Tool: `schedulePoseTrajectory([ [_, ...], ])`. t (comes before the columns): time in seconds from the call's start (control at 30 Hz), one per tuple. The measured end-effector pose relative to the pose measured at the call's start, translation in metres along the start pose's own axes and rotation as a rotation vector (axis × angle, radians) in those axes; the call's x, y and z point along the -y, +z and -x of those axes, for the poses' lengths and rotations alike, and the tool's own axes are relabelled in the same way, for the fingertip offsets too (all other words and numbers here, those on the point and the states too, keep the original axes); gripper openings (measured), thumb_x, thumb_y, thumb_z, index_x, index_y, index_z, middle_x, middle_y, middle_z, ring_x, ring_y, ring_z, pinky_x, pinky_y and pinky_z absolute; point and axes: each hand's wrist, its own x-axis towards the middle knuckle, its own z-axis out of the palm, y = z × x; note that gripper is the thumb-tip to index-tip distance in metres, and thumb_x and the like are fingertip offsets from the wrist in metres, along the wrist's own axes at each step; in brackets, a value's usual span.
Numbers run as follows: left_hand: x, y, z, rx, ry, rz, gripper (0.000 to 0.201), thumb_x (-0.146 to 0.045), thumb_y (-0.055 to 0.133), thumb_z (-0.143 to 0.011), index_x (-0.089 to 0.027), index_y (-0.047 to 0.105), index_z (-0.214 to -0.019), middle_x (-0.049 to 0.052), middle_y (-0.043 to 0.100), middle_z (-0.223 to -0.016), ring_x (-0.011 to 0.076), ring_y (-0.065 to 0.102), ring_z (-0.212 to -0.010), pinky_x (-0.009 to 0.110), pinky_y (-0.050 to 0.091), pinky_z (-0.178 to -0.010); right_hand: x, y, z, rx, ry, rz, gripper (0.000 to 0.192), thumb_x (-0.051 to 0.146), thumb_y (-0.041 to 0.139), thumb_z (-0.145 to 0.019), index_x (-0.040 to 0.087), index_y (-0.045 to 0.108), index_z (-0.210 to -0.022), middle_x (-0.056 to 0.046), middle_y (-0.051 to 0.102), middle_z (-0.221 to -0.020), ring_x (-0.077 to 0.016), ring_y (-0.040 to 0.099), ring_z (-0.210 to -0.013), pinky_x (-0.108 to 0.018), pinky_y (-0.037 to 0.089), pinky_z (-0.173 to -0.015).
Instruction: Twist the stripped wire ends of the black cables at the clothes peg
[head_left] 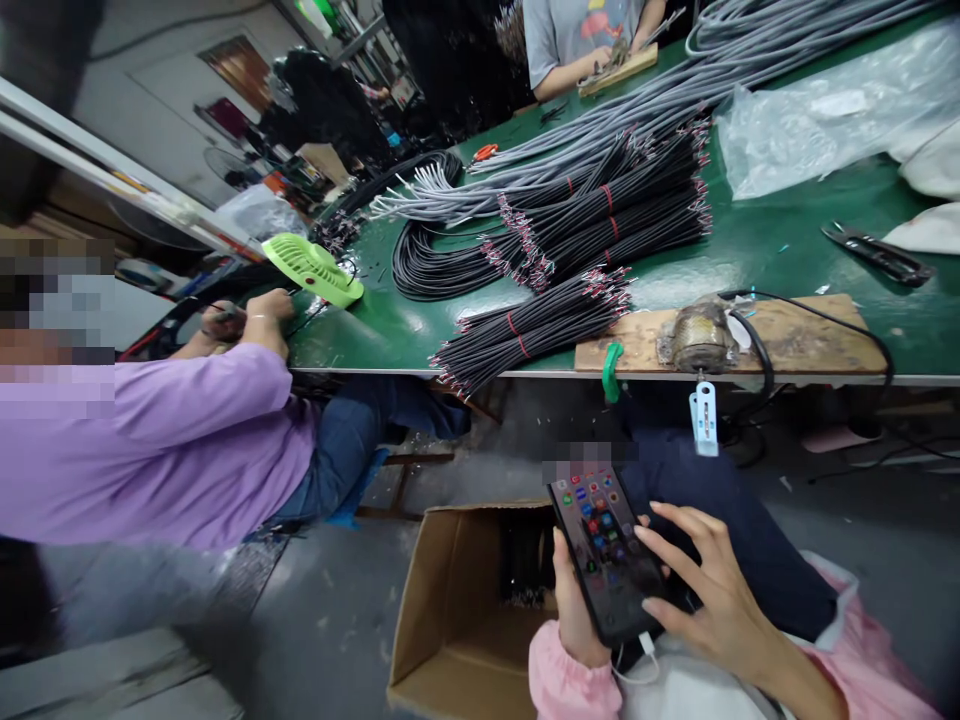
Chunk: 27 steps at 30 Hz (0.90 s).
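My left hand [574, 610] grips a smartphone [606, 555] from below, its lit screen showing app icons. A white cable is plugged into the phone's bottom end. My right hand [701, 580] hovers over the right side of the phone with fingers spread, fingertips near the screen. Both hands are in my lap, below the edge of the green table [780, 245]. Pink sleeves cover my wrists.
An open cardboard box [457, 610] with black wires stands on the floor to my left. Bundles of black wires [532, 325] and grey cables lie on the table beside a wooden board [795, 335] and a green fan [311, 268]. A person in purple [165, 440] sits left; another works at the far end.
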Motion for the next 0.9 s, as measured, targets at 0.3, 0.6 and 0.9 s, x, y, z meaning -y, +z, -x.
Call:
schedulePoseTrajectory([
  [0.3,0.004,0.004,0.002,0.058,-0.033,-0.001,0.065,-0.066,0.057,-0.080,-0.012,0.076,-0.112,0.018,0.075,-0.108,0.0414,0.056,-0.119,0.053,0.037,-0.104,0.008,-0.008,-0.013,-0.012,-0.073,-0.012,0.054,0.038,0.063,-0.086,0.036,0.049,-0.138,-0.005,0.030,-0.149,-0.0347,0.038,-0.121,-0.052,0.035,-0.097],
  [0.6,0.008,-0.001,0.000,0.083,-0.017,-0.010,0.063,-0.066,0.048,-0.086,-0.017,0.074,-0.115,0.016,0.076,-0.109,0.0409,0.060,-0.114,0.055,0.040,-0.100,-0.004,-0.005,-0.012,-0.026,-0.025,0.031,0.048,0.047,0.049,-0.094,0.031,0.047,-0.139,-0.011,0.033,-0.147,-0.0373,0.038,-0.120,-0.054,0.036,-0.094],
  [0.9,0.003,-0.002,-0.002,0.067,-0.020,0.005,0.086,-0.071,0.051,-0.080,0.005,0.068,-0.117,0.023,0.075,-0.101,0.0350,0.069,-0.090,0.046,0.050,-0.087,-0.035,0.005,-0.005,-0.200,0.304,-0.195,0.035,0.032,0.051,-0.094,0.024,0.052,-0.129,-0.011,0.060,-0.118,-0.0302,0.052,-0.108,-0.045,0.045,-0.089],
])
